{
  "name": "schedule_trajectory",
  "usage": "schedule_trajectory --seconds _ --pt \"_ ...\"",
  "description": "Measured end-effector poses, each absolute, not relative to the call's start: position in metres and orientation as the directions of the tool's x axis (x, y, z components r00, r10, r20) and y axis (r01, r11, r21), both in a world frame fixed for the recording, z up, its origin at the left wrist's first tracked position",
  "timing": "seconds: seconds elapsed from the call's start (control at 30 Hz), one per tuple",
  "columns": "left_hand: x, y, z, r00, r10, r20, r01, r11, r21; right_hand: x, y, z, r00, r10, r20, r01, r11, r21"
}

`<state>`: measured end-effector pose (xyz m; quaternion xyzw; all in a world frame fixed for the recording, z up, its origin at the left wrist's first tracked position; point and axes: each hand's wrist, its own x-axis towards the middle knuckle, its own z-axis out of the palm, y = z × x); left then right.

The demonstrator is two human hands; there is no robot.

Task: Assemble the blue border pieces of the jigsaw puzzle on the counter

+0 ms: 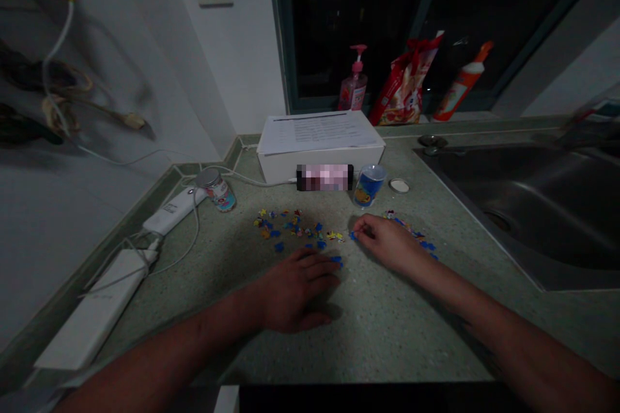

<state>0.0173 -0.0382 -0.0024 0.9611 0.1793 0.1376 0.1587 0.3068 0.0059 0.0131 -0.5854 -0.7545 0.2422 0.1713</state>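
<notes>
Many small pieces (318,227) lay back from the front edge of the bench (387,329), beside the left hand (301,287), its fingers apart. The right hand (385,239) was at a blue piece (352,236), whether clamped I couldn't tell; sorting seemed underway, needing a fine pinch next.

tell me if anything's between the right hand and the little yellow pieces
Only a small blue piece, at the right hand, comes before the yellow pieces; nothing visible blocks the way. The blue can stands farther back, the left hand nearer the camera.
</notes>
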Motion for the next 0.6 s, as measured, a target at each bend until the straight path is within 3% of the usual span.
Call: schedule_trajectory --seconds 0.33,0.6 --pt "0.0152 -0.0382 -0.0023 0.9 0.378 0.219 0.289 -0.891 0.35 0.3045 0.004 0.0139 -0.243 0.969 -0.029 0.835 0.194 -0.515" --pt "0.0131 -0.0398 0.0066 0.861 0.383 0.334 0.285 -0.908 0.307 0.3046 0.0039 0.0128 -0.246 0.969 0.007 0.837 0.216 -0.502"
